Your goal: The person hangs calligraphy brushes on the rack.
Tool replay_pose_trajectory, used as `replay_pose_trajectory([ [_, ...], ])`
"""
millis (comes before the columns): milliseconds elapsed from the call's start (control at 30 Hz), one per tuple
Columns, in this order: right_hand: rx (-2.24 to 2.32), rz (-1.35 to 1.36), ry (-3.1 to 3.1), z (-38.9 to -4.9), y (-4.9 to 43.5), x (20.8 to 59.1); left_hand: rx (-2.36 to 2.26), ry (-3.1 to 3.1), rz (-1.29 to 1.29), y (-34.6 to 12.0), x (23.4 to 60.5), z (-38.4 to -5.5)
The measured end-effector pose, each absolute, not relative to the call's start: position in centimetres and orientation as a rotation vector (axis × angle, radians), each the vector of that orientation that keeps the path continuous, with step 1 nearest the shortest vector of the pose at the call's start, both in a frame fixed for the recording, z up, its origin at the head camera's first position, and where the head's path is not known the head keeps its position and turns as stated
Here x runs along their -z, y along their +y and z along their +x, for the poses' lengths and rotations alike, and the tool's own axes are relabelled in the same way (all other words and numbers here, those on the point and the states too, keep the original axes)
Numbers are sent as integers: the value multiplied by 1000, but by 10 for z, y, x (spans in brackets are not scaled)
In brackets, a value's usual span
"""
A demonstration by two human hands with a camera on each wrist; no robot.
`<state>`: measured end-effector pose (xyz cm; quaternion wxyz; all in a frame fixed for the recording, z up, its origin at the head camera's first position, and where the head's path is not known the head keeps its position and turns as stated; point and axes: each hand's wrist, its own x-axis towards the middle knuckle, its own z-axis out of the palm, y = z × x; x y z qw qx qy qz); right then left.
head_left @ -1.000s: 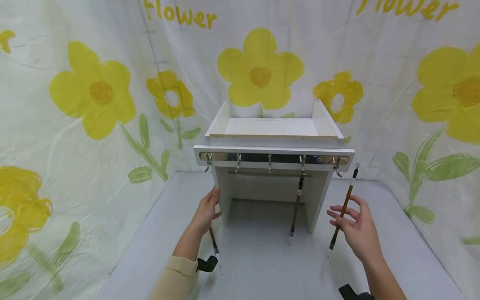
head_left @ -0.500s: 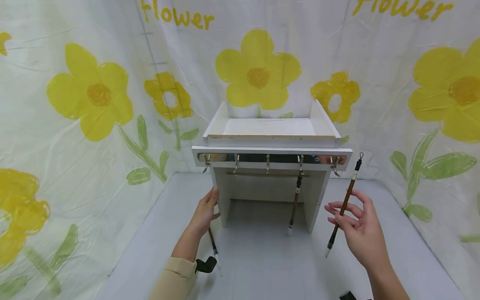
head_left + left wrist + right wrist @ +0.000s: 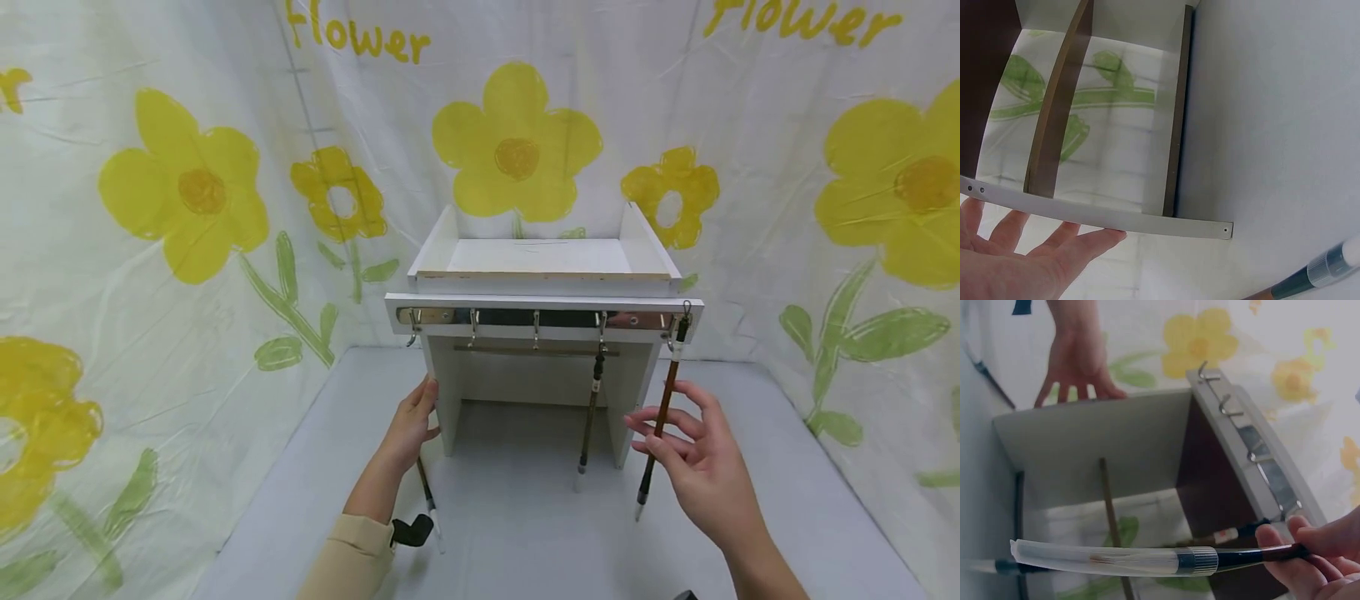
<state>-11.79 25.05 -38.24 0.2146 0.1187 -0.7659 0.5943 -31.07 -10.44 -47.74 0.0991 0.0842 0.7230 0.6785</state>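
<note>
My right hand (image 3: 701,467) pinches a brown calligraphy brush (image 3: 667,392) by its shaft, upright and slightly tilted. The brush's top loop overlaps the rightmost hook (image 3: 669,340) in the head view; I cannot tell whether they touch. A clear cap (image 3: 1097,561) covers its bristles in the right wrist view. My left hand (image 3: 405,429) rests against the left side panel of a small white shelf (image 3: 540,257), fingers spread and fairly straight along the panel (image 3: 1116,220). A second brush (image 3: 591,417) hangs from the fourth hook of the metal hook rail (image 3: 502,317).
Another brush (image 3: 427,487) lies on the white table (image 3: 525,533), partly hidden behind my left forearm. Behind the shelf hangs a white curtain (image 3: 420,125) with painted yellow flowers. The three left hooks hold nothing.
My right hand has moved the brush up and then left, bringing its loop to the right end of the hook rail. My left hand stays at the side panel.
</note>
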Motion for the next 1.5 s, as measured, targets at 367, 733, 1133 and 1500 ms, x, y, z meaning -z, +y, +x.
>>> replay_pose_trajectory([
  [367, -1672, 432, -2205, -124, 221, 382, -2015, 2140, 240, -108, 480, -310],
  [733, -1775, 488, -2244, -130, 196, 388, -2031, 2129, 246, -111, 483, -311],
  [1133, -1848, 498, -2314, -136, 180, 397, -2014, 2151, 223, -107, 478, -309],
  [1500, -1945, 490, -2365, -142, 172, 409, -1994, 2156, 248, -105, 476, -311],
])
